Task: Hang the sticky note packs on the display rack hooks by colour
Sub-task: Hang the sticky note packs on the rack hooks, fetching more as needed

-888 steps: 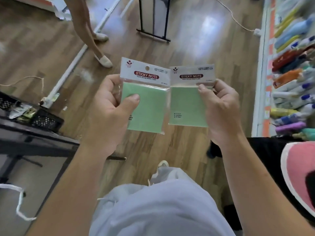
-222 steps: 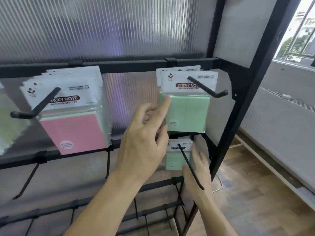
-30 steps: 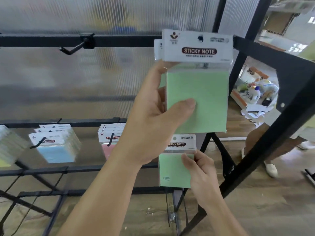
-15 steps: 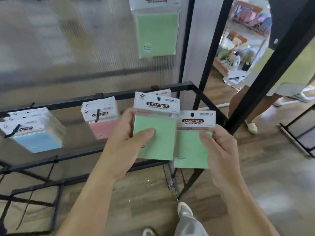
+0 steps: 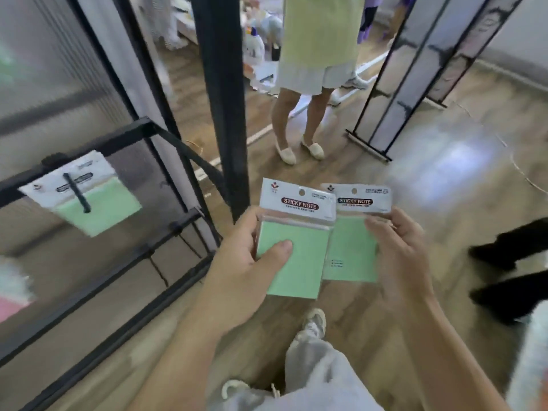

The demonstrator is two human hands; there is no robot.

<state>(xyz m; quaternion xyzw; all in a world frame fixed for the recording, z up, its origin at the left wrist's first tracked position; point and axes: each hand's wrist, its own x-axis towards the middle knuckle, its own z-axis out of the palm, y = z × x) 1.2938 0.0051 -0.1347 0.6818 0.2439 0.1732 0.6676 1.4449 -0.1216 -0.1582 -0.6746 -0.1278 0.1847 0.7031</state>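
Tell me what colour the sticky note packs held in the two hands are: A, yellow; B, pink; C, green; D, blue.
C: the left pack, gripped by the left hand, and the right pack, held by the right hand, both show green pads under their white headers.
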